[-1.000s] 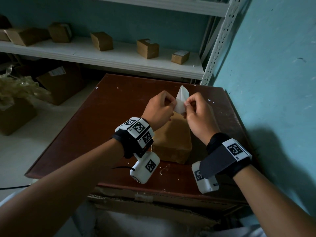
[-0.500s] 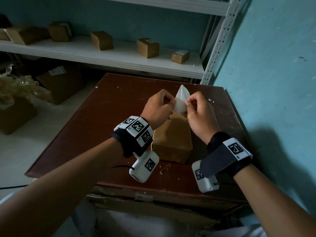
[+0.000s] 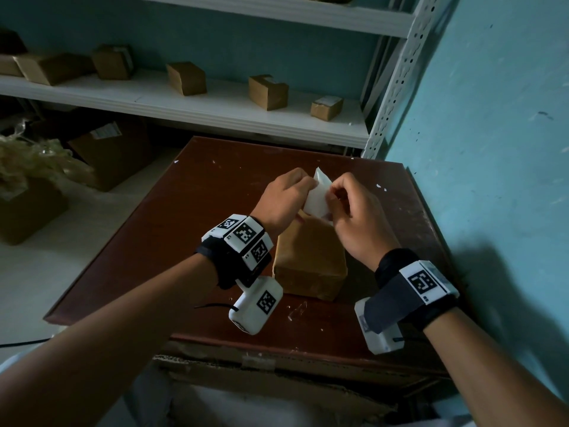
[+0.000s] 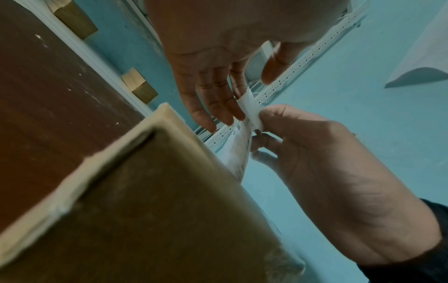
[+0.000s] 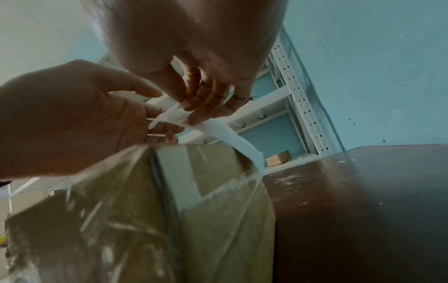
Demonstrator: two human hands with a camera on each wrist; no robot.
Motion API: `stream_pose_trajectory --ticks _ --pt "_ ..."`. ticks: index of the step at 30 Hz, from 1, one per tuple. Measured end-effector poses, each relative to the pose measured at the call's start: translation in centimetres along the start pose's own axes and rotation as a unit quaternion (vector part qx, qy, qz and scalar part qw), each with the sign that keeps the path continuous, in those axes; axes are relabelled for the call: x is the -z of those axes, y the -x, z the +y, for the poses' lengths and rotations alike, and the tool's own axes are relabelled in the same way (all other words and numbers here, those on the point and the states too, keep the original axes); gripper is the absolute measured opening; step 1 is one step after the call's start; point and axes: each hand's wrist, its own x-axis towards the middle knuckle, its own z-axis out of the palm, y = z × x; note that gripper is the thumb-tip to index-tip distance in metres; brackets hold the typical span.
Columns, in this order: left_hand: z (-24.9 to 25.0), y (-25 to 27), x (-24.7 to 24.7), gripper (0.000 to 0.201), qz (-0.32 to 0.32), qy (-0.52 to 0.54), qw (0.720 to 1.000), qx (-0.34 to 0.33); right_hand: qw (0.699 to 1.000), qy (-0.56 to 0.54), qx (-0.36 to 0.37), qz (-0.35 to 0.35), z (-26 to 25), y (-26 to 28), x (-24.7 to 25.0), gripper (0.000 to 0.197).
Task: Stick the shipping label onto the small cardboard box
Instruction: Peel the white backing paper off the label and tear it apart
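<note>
White paper shipping label (image 3: pixel 317 200) is pinched above the small brown cardboard box (image 3: pixel 309 260) by left hand (image 3: pixel 284 200) and right hand (image 3: pixel 357 220); backing apparently being peeled, nothing stuck yet.

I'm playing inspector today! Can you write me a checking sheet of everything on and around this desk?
Surface: dark brown table, scuffed, with small white flecks.
Job's things: small cardboard box on the table, taped; shipping label held above its far end, not stuck on yet.
Clutter: a clear scrap lies by the box's near end.
Hands: left hand and right hand both pinch the label; printed side shows in the left wrist view.
Cables: a thin black cable runs from the left wrist camera.
Surroundings: white shelf holding several small cardboard boxes; teal wall on the right; bigger cartons on the floor to the left.
</note>
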Motion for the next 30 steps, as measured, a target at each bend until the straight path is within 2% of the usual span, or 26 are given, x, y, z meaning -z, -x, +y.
stream_pose_trajectory --ticks 3,5,11,20,26,30 --pt "-0.36 -0.08 -0.08 0.019 0.019 -0.036 0.999 -0.02 1.0 -0.003 -0.007 0.006 -0.12 0.02 -0.06 0.007" --pt "-0.58 -0.09 -0.1 0.017 0.026 -0.053 0.998 -0.036 1.0 -0.001 -0.014 0.01 -0.19 0.0 -0.15 0.013" --pt "-0.64 0.15 -0.41 0.014 0.02 -0.098 0.992 -0.077 0.999 0.006 -0.022 0.027 -0.07 -0.07 -0.22 0.013" --pt "-0.59 0.16 -0.47 0.013 -0.006 -0.088 0.994 -0.064 1.0 0.013 -0.012 0.018 0.11 0.03 -0.14 0.015" --pt "-0.65 0.32 -0.7 0.013 0.006 -0.105 0.991 -0.079 0.999 0.018 -0.021 0.025 0.12 -0.09 -0.25 0.006" --pt "-0.68 0.27 -0.61 0.013 0.005 -0.109 0.991 -0.081 0.999 0.002 -0.029 0.02 -0.04 0.0 -0.26 0.007"
